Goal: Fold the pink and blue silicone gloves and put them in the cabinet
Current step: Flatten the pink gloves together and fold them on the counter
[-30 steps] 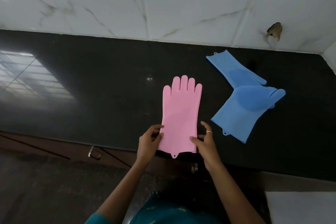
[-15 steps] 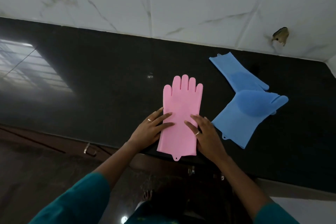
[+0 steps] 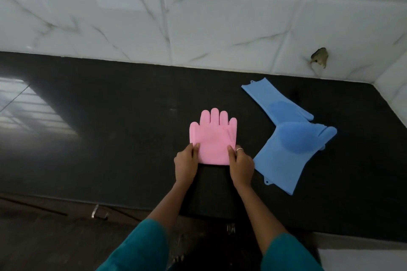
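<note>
Pink glove [image 3: 212, 136]: folded, pinched at both sides by left hand [image 3: 186, 164] and right hand [image 3: 241, 166].
Blue gloves [image 3: 290, 138]: laid beside, untouched.

No legible text, label, brand mark, number or sign is present on any surface in view. The pink glove [image 3: 213, 138] held between the left hand [image 3: 185, 163] and the right hand [image 3: 241, 164] carries no readable marking. The blue gloves [image 3: 288, 138] to the right of the right hand show only moulded texture, no lettering. The desk [image 3: 110, 127] beyond the left hand and the tiled wall [image 3: 198, 17] past both hands bear veining and reflections only.
</note>
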The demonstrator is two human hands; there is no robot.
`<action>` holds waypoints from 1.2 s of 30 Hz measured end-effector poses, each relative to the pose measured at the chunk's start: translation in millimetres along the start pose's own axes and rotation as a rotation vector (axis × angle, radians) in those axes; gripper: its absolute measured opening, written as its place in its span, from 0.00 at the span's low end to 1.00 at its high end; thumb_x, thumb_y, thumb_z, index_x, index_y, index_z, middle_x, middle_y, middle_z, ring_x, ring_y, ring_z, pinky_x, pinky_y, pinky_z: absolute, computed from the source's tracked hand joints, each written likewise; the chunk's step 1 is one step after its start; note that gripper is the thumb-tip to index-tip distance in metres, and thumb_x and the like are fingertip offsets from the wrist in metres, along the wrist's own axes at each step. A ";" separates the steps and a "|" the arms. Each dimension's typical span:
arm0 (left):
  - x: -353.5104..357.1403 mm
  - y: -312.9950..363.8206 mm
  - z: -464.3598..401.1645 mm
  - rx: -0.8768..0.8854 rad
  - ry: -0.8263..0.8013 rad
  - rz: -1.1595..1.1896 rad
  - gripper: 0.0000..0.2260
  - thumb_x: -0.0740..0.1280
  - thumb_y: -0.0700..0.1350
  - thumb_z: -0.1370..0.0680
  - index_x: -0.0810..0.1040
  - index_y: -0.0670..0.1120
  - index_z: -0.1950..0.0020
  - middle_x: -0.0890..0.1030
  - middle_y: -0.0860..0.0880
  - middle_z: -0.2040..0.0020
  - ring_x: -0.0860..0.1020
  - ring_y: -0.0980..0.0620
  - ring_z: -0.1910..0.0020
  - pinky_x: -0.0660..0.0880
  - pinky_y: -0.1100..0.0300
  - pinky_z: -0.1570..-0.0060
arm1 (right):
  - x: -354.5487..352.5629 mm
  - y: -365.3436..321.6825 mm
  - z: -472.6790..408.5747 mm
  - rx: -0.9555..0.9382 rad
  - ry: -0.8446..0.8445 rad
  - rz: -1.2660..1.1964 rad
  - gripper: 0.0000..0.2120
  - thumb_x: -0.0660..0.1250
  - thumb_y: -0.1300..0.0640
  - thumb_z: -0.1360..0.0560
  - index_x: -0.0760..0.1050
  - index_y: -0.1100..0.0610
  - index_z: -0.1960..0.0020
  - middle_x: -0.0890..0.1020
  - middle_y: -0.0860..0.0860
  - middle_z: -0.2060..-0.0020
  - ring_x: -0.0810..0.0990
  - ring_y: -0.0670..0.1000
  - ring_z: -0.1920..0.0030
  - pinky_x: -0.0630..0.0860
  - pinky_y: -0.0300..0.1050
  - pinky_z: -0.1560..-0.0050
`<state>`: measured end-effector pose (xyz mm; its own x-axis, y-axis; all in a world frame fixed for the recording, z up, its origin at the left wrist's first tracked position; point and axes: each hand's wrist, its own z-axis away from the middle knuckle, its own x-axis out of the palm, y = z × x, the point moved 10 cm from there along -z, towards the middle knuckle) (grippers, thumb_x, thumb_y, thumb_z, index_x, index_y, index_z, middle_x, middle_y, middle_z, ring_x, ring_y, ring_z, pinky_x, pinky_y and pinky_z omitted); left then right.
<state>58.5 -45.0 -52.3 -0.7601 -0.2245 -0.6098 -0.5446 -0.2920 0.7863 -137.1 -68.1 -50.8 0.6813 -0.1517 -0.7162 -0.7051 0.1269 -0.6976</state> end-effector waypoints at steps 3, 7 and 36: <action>-2.3 3.0 -10.7 0.018 0.059 -0.058 0.17 0.57 0.51 0.21 0.76 0.41 0.59 0.72 0.53 0.73 0.69 0.58 0.75 0.62 0.68 0.73 | 0.6 0.3 -6.7 0.034 0.054 0.083 0.17 0.55 0.48 0.21 0.75 0.60 0.50 0.75 0.52 0.69 0.72 0.47 0.67 0.66 0.40 0.65; 1.1 5.7 -19.2 0.006 0.097 -0.194 0.17 0.55 0.53 0.20 0.77 0.42 0.51 0.80 0.44 0.67 0.76 0.49 0.70 0.69 0.59 0.67 | -3.2 4.1 -12.9 0.127 0.137 0.128 0.17 0.52 0.49 0.21 0.74 0.59 0.52 0.73 0.51 0.71 0.71 0.48 0.70 0.63 0.40 0.68; -18.1 -61.9 13.5 -0.425 -0.269 0.230 0.24 0.65 0.55 0.26 0.63 0.45 0.35 0.73 0.47 0.42 0.74 0.53 0.56 0.71 0.61 0.62 | 48.9 9.3 37.9 0.526 -0.502 -0.461 0.27 0.56 0.41 0.24 0.60 0.52 0.30 0.71 0.56 0.35 0.72 0.55 0.39 0.70 0.51 0.45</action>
<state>101.1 -10.4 -88.5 -0.9366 -0.0980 -0.3364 -0.2048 -0.6258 0.7526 -102.9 -37.2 -93.1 0.9709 0.1364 -0.1969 -0.2387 0.6159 -0.7508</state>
